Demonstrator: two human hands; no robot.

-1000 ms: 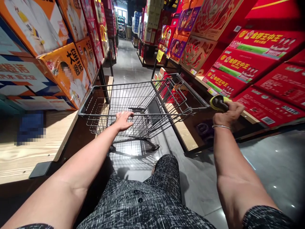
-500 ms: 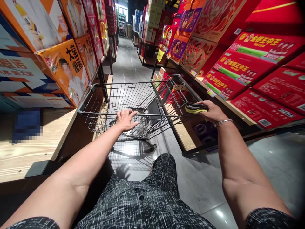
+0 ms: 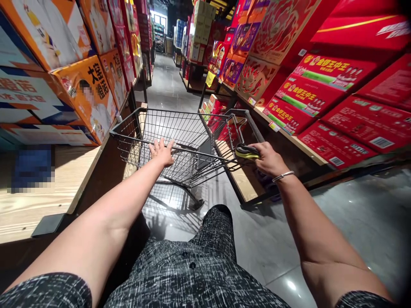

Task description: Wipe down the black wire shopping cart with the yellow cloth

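Observation:
A black wire shopping cart (image 3: 180,128) stands in the aisle in front of me with nothing in its basket. My left hand (image 3: 161,152) lies on the cart's near rim with its fingers stretched out. My right hand (image 3: 268,158) is closed around a black and yellow object (image 3: 246,151) at the cart's right side, by the folded child-seat flap. A metal bangle (image 3: 282,176) sits on my right wrist.
Orange and white boxes (image 3: 86,92) fill the left shelves above a bare wooden shelf (image 3: 35,205). Red gift boxes (image 3: 334,102) line the right shelves, close to the cart. The glossy grey floor (image 3: 170,85) of the aisle runs ahead between the shelves.
My right hand has carried the black and yellow object leftward, from over the right shelf to the cart's right side. The cart has shifted a little to the left. My left hand stays on the rim.

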